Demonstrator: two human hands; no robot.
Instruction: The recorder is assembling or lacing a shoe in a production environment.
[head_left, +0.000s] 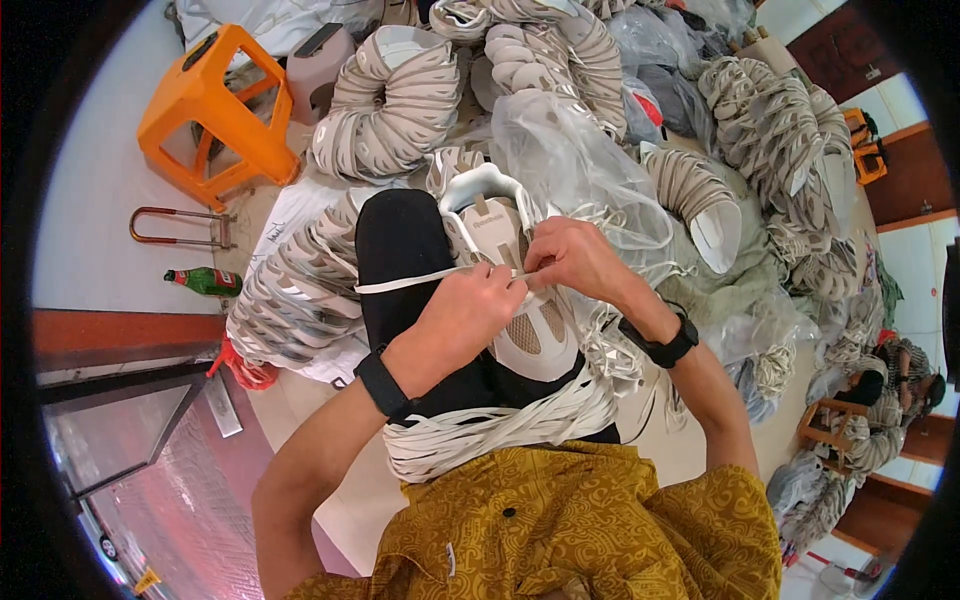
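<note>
A beige and white shoe upper (538,345) lies across my lap with its toe toward me and its padded collar away. My left hand (468,315) is closed over the upper's throat, pinching a flat white shoelace (405,284). One end of that lace trails left across my black-trousered thigh. Close beside it, my right hand (578,258) is also closed, thumb and fingertips pinched on the lace at the eyelet edge; the fingertips partly hide the lace there. A thick bundle of loose white laces (500,430) is draped over my lap, nearest my body.
Curved stacks of similar uppers (390,105) lie ahead, with another stack (290,285) at left and more (775,130) at right. Clear plastic bags (570,150) lie among them. An orange stool (215,115) and a green bottle (205,281) stand left. Another person (905,375) sits far right.
</note>
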